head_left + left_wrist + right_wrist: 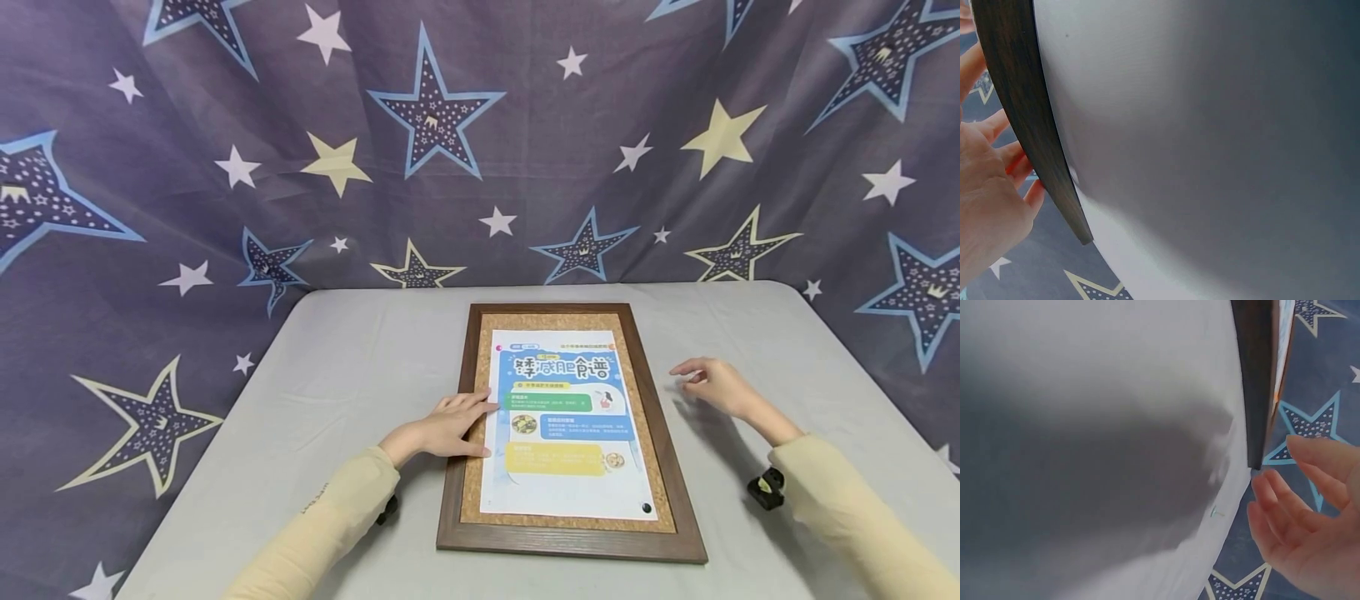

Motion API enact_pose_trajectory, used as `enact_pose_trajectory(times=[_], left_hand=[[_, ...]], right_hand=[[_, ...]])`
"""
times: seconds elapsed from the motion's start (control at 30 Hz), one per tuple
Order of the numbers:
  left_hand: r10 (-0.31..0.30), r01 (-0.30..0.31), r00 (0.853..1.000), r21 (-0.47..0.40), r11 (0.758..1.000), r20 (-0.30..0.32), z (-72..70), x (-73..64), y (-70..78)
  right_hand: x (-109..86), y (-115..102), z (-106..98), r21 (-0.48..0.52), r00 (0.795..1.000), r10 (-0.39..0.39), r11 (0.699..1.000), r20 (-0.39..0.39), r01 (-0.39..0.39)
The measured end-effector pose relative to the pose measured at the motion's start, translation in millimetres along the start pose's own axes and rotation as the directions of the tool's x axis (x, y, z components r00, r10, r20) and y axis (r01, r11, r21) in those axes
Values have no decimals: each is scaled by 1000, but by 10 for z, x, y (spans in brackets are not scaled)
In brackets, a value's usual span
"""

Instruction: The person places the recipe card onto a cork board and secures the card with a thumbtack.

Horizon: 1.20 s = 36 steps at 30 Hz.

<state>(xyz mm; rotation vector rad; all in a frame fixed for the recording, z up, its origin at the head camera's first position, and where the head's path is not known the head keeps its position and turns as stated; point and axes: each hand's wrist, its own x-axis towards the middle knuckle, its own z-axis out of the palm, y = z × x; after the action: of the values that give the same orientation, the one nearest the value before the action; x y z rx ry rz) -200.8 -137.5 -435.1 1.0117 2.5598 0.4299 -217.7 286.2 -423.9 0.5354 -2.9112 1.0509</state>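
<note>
A cork board point(471, 492) in a dark brown wooden frame lies on the table. A printed sheet point(570, 496) with blue, green and yellow panels lies on it. A pink pin point(498, 348) sits at its top left corner, an orange one at the top right, and a black pin point(647, 507) at the bottom right. My left hand point(450, 429) rests over the frame's left side, fingers spread, with fingertips at the sheet's left edge. To the right of the board, my right hand point(720, 387) hovers above the table, its fingers loosely bent and holding nothing visible.
In the right wrist view a small green pin-like thing point(1216, 512) lies on the table near the frame. A grey cloth covers the table point(360, 358). Behind it hangs a dark curtain point(525, 183) with stars. Each wrist carries a small black device point(767, 489).
</note>
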Motion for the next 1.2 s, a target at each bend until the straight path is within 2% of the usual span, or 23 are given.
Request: enact_pose_trajectory(times=[0.47,1.0,1.2], left_hand=[[0,0,1000,-4,1000,0,7,14,-29],[7,-7,1000,1,1000,-4,13,1,-16],[8,-8,1000,-5,1000,-4,13,0,-19]], right_hand=[[83,193,-29,-111,1000,22,994,-4,-22],[152,352,0,-153,1000,9,988,-7,-10],[164,356,-1,-160,999,35,987,4,-34]])
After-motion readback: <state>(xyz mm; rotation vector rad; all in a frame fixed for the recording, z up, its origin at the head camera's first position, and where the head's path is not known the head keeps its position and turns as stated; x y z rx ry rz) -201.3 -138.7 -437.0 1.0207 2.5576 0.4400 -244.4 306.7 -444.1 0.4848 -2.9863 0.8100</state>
